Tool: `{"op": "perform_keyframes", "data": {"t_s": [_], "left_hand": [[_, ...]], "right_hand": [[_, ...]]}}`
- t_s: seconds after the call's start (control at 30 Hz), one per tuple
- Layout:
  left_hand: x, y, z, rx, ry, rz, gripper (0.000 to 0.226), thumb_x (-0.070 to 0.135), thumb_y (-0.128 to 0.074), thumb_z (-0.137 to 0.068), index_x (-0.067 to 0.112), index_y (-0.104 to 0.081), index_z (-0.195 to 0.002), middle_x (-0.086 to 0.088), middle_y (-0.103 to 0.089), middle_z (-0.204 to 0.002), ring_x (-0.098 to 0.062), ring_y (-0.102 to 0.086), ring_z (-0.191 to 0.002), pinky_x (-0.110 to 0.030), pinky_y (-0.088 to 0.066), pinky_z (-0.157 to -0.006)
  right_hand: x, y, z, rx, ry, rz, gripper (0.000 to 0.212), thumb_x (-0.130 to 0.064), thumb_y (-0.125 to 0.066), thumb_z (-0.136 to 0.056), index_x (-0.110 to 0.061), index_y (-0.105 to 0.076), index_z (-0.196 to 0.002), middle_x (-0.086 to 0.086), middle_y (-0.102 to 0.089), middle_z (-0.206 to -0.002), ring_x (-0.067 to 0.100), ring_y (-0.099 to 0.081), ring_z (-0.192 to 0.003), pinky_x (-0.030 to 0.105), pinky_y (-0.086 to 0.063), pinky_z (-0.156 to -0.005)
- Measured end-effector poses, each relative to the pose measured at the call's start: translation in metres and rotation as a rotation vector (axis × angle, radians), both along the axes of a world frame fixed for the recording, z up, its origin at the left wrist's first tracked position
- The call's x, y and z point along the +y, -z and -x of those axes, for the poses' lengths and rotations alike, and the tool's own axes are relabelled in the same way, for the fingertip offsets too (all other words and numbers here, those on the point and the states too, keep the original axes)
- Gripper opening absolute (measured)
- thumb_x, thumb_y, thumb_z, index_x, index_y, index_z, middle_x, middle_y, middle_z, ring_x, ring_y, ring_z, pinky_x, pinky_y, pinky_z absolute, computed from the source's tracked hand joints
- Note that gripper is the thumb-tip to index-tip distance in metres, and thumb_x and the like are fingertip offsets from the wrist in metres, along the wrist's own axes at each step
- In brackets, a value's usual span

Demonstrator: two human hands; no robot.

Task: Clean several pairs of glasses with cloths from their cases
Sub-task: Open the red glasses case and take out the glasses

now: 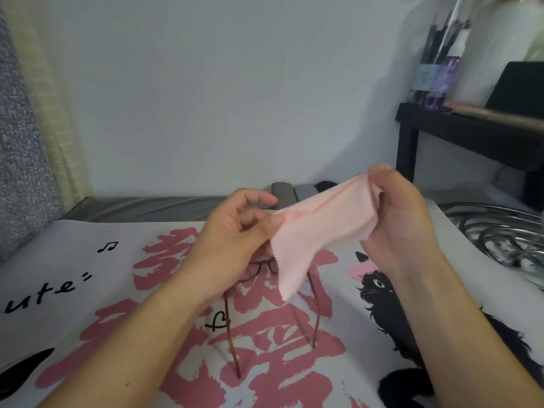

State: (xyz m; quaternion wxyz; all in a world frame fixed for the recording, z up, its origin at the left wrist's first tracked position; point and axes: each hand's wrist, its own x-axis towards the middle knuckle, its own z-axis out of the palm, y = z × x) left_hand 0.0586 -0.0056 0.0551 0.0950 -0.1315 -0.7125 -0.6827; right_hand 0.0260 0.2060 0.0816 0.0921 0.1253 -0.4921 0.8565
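Pale pink soft cleaning cloth [312, 231] stretched between both hands, raised above the printed white fabric surface [88, 290]. Left hand [235, 231] pinches its left corner, thumb against forefinger; right hand [403, 219] clamps the right end, fingers curled. Thin brown-framed glasses [259, 270] lie below the left hand, temples unfolded toward the wearer. Print reads "ute"; large pink characters unreadable. Both forearms angled inward

A plain white wall [220, 92] stands behind, a curtain [56, 119] hangs at left, and a black shelf [471, 134] is at right.
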Motion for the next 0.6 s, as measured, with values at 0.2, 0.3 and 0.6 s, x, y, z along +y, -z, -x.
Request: {"op": "perform_keyframes", "data": {"t_s": [0.2, 0.3, 0.6], "left_hand": [[-0.012, 0.014, 0.012, 0.045, -0.202, 0.077, 0.026, 0.009, -0.059, -0.099, 0.032, -0.07, -0.103, 0.003, -0.069, -0.077, -0.013, -0.062, -0.069, -0.036, -0.055, -0.079], [-0.015, 0.016, 0.014, 0.109, -0.347, 0.086, 0.025, 0.008, -0.058, -0.099, 0.029, -0.071, -0.095, 0.008, -0.067, -0.078, -0.007, -0.061, -0.07, -0.024, -0.056, -0.069], [-0.038, 0.05, 0.037, 0.005, -0.476, 0.118, 0.026, 0.009, -0.061, -0.098, 0.032, -0.07, -0.089, -0.002, -0.07, -0.09, -0.019, -0.062, -0.075, -0.031, -0.052, -0.064]], "right_hand": [[0.036, 0.004, 0.007, -0.136, 0.052, -0.464, 0.015, -0.019, -0.066, -0.096, -0.022, -0.066, -0.082, -0.006, -0.061, -0.071, 0.012, -0.055, -0.069, 0.028, -0.047, -0.068], [0.046, 0.031, 0.028, -0.227, 0.088, -1.012, 0.01, -0.021, -0.063, -0.099, -0.02, -0.072, -0.095, -0.008, -0.068, -0.077, 0.01, -0.06, -0.073, 0.021, -0.045, -0.065], [0.046, 0.061, 0.053, -0.178, 0.553, -1.214, 0.023, -0.012, -0.053, -0.1, -0.014, -0.072, -0.113, 0.001, -0.069, -0.109, 0.018, -0.06, -0.098, 0.025, -0.043, -0.081]]}}
